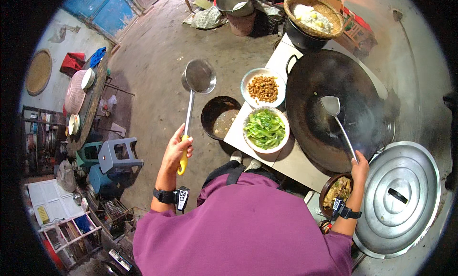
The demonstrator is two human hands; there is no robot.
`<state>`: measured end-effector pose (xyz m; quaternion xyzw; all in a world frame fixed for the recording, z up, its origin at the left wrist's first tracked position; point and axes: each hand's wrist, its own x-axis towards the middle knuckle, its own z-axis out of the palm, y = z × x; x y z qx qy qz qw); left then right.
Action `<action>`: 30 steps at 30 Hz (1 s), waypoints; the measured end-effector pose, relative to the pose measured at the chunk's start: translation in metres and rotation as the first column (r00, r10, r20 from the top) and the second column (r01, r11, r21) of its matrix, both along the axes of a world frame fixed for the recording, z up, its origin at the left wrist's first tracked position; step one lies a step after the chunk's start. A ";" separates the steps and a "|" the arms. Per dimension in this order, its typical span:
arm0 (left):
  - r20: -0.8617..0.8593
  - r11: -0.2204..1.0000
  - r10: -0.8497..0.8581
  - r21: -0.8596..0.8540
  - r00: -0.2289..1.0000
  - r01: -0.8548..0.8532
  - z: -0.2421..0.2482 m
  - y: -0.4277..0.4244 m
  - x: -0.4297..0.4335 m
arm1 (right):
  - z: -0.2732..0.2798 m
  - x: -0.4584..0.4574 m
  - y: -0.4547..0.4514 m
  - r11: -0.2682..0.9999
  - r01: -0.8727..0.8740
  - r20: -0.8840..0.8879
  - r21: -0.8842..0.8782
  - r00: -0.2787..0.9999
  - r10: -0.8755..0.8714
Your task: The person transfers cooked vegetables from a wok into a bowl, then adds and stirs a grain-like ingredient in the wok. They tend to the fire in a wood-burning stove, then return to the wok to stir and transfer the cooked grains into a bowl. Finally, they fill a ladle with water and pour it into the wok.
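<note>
My left hand (179, 146) grips the yellow handle of a steel ladle (201, 75), held up over the floor with its bowl away from me. In my right hand (360, 167) is the thin handle of a metal wok spatula (331, 105). The spatula's blade is over the inside of a large dark wok (304, 125), where steam or smoke rises on the right. Left of the wok, a bowl of cooked leafy greens (266, 129) stands near me. Just beyond it is a bowl of browned peanuts or beans (263, 89).
A brown bowl of food (336, 192) sits by my right forearm, beside a large aluminium lid (397, 204). A dark bucket (211, 118) with murky liquid stands below the counter's (236, 131) left corner. A wicker basket (338, 23) rests on a black pot. Plastic stools (114, 156) are far left.
</note>
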<state>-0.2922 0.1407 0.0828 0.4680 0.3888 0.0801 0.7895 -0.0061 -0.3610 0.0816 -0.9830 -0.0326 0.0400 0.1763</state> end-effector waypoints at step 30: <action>0.204 0.959 0.152 0.208 0.967 -0.195 -0.009 0.018 0.044 | -0.008 -0.009 -0.009 0.991 0.099 -0.011 0.091 0.995 -0.099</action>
